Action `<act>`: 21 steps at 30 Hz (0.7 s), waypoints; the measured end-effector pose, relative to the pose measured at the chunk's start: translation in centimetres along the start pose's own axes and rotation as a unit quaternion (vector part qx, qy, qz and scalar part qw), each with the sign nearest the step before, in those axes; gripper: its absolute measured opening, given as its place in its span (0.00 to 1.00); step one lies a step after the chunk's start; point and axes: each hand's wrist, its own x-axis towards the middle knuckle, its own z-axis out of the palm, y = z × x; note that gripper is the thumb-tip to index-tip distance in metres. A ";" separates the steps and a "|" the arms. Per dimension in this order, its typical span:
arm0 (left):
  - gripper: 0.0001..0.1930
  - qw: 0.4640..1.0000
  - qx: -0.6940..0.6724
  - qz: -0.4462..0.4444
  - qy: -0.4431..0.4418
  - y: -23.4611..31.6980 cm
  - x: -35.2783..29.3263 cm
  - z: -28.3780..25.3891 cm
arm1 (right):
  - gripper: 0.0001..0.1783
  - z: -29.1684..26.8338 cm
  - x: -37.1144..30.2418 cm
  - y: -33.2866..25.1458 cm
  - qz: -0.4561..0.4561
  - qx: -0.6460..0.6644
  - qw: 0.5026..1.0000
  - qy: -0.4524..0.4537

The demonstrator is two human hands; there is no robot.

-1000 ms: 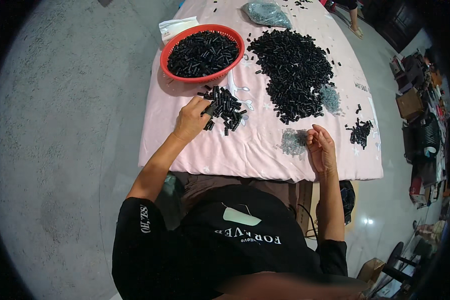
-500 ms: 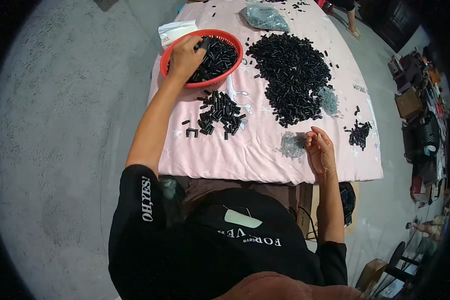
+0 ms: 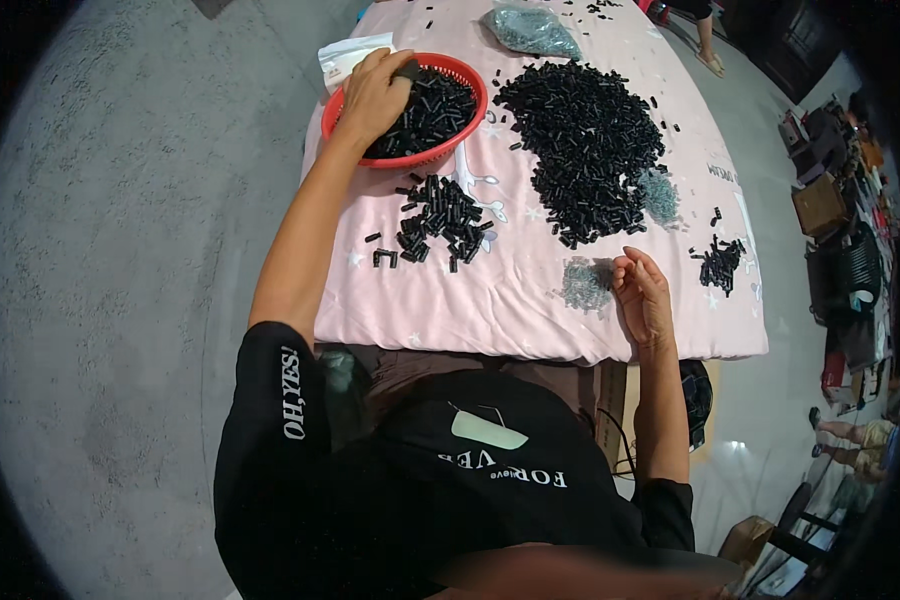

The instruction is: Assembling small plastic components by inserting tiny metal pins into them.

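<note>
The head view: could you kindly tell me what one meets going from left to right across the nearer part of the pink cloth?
Loose black pieces, near pile of small greyish pieces, right hand, small black cluster.

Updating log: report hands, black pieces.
Left hand over red basket, grip unclear, partly blocking view. Right hand by grey pile. Black pieces in basket and piles.

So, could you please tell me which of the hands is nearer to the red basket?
Left. The left hand is over the left side of the red basket; the right hand is well apart, nearer the person, beside the front grey pile.
</note>
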 end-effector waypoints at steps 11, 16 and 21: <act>0.31 0.973 -0.028 -0.015 -0.230 5.7 -19.9 -6.1 | 0.17 -0.3 -0.1 -0.2 0.007 -0.021 1.000 0.005; 0.46 0.952 0.019 -0.017 -0.306 4.6 -19.7 -4.8 | 0.18 -0.6 0.1 -0.1 0.005 -0.028 1.000 -0.005; 0.48 0.942 -0.019 0.036 -0.333 5.3 -16.4 -2.4 | 0.17 -0.4 -0.1 0.1 0.001 -0.026 1.000 0.013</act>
